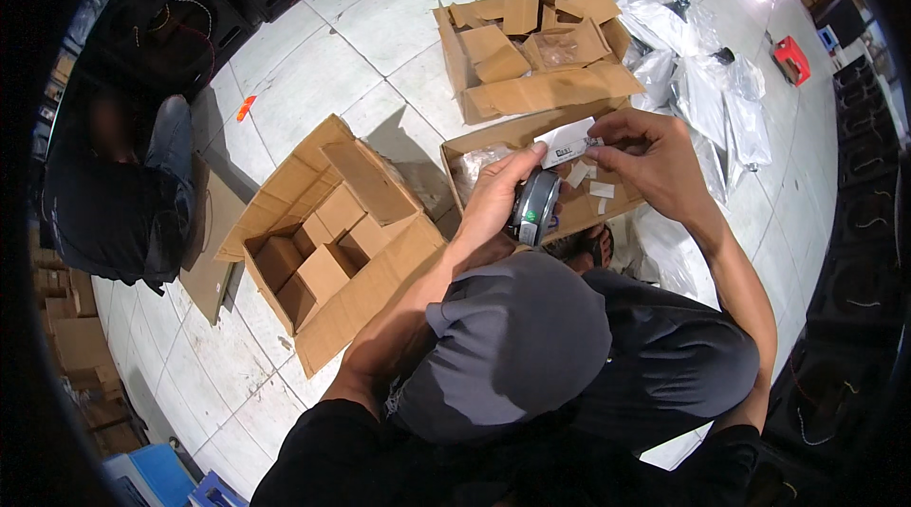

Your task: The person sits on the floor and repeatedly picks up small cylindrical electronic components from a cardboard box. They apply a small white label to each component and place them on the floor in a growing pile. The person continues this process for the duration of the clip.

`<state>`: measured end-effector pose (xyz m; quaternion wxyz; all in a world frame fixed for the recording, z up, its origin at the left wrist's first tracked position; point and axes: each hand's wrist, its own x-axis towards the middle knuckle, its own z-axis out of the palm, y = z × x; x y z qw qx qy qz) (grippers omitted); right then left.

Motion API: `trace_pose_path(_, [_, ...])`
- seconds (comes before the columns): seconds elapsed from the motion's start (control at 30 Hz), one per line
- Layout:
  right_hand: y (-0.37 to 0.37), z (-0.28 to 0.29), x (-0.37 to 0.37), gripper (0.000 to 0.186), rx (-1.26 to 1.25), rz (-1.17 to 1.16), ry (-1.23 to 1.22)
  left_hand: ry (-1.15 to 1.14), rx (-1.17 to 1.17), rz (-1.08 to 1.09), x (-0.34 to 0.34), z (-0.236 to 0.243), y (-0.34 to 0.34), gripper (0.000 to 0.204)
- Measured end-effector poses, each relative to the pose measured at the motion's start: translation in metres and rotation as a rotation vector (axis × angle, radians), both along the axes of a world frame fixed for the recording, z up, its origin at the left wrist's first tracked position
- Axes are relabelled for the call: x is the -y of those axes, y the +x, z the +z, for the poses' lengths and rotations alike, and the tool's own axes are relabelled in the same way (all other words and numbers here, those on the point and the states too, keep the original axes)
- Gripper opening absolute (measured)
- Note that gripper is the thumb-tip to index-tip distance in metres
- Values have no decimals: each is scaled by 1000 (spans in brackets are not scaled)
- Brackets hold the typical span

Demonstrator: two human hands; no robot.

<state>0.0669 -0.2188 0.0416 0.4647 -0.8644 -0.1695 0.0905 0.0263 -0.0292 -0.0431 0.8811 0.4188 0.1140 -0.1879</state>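
Note:
My left hand point(498, 186) grips a black cylindrical part point(534, 215) with a green sticker, its thumb pressed on a white printed label point(558, 148) above the part. My right hand point(647, 158) pinches the label's right end between thumb and fingers. Under both hands is an open cardboard box point(460, 144) holding small white slips point(601, 189) and clear plastic wrapping point(473, 167).
Open cartons point(256, 222) point(536, 85) stand left and ahead, clear bags point(697, 94) and a red object point(790, 59) at right. Black speaker cabinets point(176, 9) line both sides. Another person point(109, 203) sits at left beside flat cardboard point(209, 275).

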Motion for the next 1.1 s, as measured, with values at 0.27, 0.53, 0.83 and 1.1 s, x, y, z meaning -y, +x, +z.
trace_pose_path(0.27, [5, 1, 1, 22, 65, 26, -45, 19, 5, -15, -2, 2, 4, 38])
trace_pose_path(0.53, [2, -6, 0, 16, 319, 46, -153, 38, -61, -34, -1, 5, 5, 42])
trace_pose_path(0.83, [8, -16, 7, 17, 823, 308, -376, -25, -114, -54, -2, 1, 4, 43])
trace_pose_path(1.1, [5, -14, 5, 25, 975, 384, -540, -71, -123, -60, 0, 5, 4, 42])
